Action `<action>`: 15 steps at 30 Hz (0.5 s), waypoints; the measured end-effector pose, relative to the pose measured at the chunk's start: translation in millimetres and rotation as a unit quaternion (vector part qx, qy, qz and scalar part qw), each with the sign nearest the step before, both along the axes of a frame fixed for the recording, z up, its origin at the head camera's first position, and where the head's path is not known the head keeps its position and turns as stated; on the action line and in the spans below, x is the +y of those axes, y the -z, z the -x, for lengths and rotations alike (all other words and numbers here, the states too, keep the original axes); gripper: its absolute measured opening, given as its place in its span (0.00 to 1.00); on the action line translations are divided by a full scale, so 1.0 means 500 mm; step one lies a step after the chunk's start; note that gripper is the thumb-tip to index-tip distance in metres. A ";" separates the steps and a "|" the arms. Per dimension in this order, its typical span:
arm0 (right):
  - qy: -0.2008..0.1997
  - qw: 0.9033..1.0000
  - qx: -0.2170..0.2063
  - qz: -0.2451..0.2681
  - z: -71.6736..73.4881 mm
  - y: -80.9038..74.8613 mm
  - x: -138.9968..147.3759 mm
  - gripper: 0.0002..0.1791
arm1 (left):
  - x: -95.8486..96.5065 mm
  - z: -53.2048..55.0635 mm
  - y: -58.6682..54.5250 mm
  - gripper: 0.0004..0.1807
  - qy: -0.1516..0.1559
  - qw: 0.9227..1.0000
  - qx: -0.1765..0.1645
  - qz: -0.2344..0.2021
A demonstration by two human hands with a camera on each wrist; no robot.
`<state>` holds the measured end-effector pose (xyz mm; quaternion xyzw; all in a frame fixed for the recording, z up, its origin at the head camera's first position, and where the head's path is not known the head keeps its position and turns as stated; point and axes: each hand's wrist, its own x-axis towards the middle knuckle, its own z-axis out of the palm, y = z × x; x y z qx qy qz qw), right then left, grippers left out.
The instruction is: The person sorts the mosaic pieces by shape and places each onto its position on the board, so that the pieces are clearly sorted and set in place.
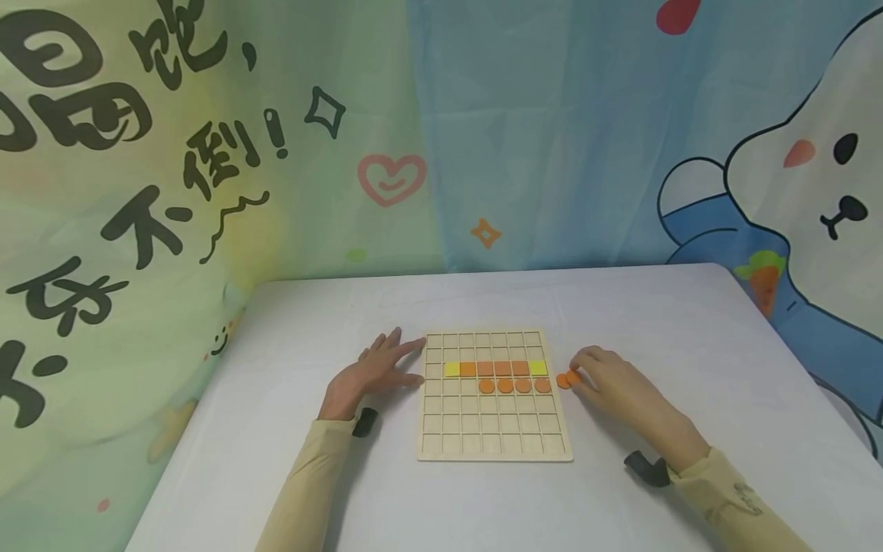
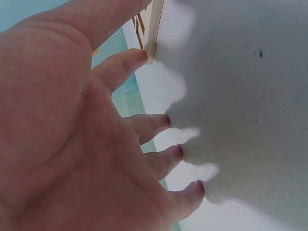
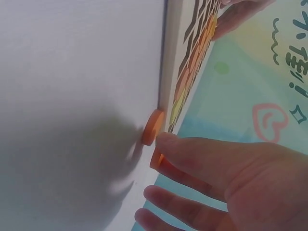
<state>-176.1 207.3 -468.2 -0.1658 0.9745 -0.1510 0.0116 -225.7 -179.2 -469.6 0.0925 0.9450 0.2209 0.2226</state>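
A pale wooden grid board [image 1: 471,424] lies on the white table. One row holds yellow and orange square tiles [image 1: 486,369]; the row below has several orange round discs [image 1: 505,386] toward its right. My left hand [image 1: 372,374] spreads its fingers at the board's left edge, where thumb and index finger touch it; in the left wrist view the other fingertips [image 2: 161,120] rest on the cloth. Off the right edge, my right hand [image 1: 616,386] pinches an orange disc [image 3: 155,159] between thumb and fingers. Beside it another orange disc [image 3: 153,127] stands close against the board's side.
White cloth covers the table [image 1: 331,307], whose far edge meets a printed curtain [image 1: 538,138] with a heart, writing and a white cartoon animal. A dark wrist strap piece [image 1: 647,468] sits at the right cuff, and another [image 1: 366,422] at the left.
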 end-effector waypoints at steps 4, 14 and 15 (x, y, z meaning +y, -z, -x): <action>-0.005 1.000 0.001 0.002 0.001 -0.003 -0.003 0.13 | 0.000 0.000 -0.001 0.42 0.001 1.000 0.002 0.000; -0.001 1.000 -0.016 -0.004 0.005 -0.015 -0.021 0.14 | 0.000 0.001 -0.001 0.42 0.006 1.000 0.002 0.003; -0.004 1.000 -0.013 -0.002 0.005 -0.016 -0.024 0.14 | 0.000 0.001 -0.001 0.42 0.009 1.000 0.003 0.004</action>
